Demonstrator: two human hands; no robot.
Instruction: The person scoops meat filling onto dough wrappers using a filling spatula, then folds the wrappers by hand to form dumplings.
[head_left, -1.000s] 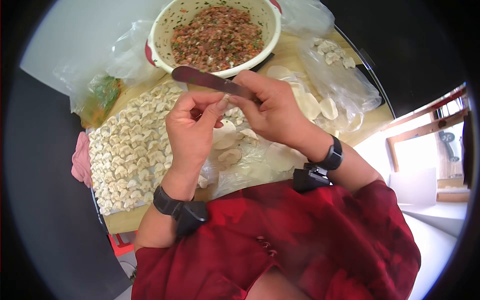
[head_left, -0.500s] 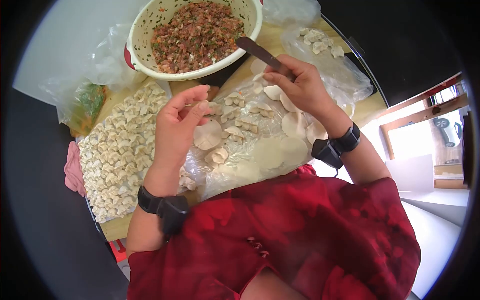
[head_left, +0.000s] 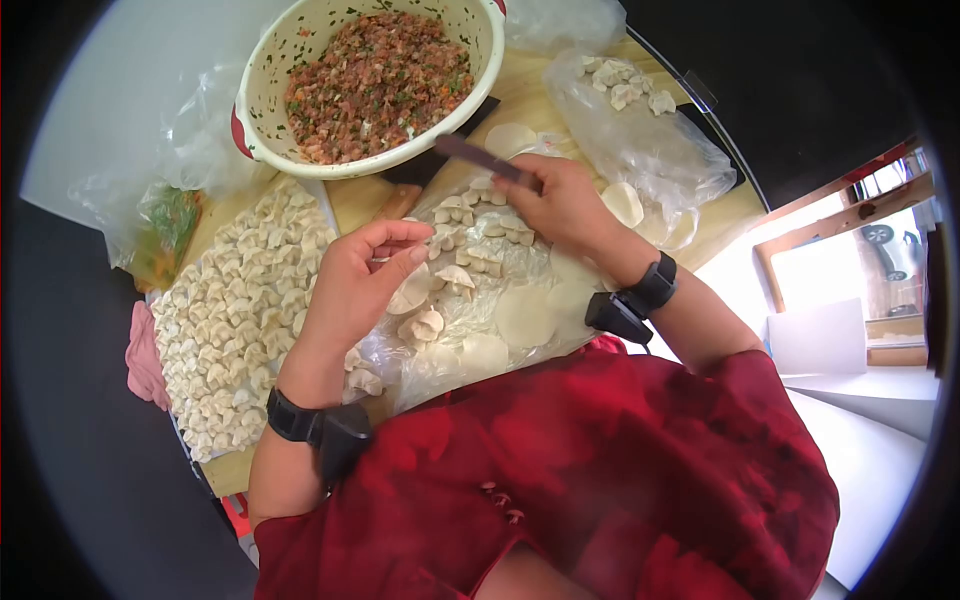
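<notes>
My right hand (head_left: 562, 207) grips a dark, flat-bladed spreading knife (head_left: 480, 158), its blade pointing up and left toward the bowl. To its left, my left hand (head_left: 368, 275) is half closed, thumb and fingertips close together; whatever lies between them is too hidden to name. Between and below the hands, several folded dumplings (head_left: 457, 280) and round dough wrappers (head_left: 525, 315) lie on a clear plastic sheet (head_left: 420, 378). Beyond the hands stands a white bowl (head_left: 250, 110) of minced meat filling (head_left: 385, 85) flecked with green and orange.
Many finished dumplings (head_left: 235, 320) fill a tray at the left. A plastic bag (head_left: 650, 150) with dumplings near it lies at the far right. Another bag with greens (head_left: 175, 225) and a pink cloth (head_left: 147, 355) are at the left edge.
My right hand has come down and left with the knife, nearer the dumplings. My left hand's fingers have curled further toward the thumb. The whole view has shifted slightly.
</notes>
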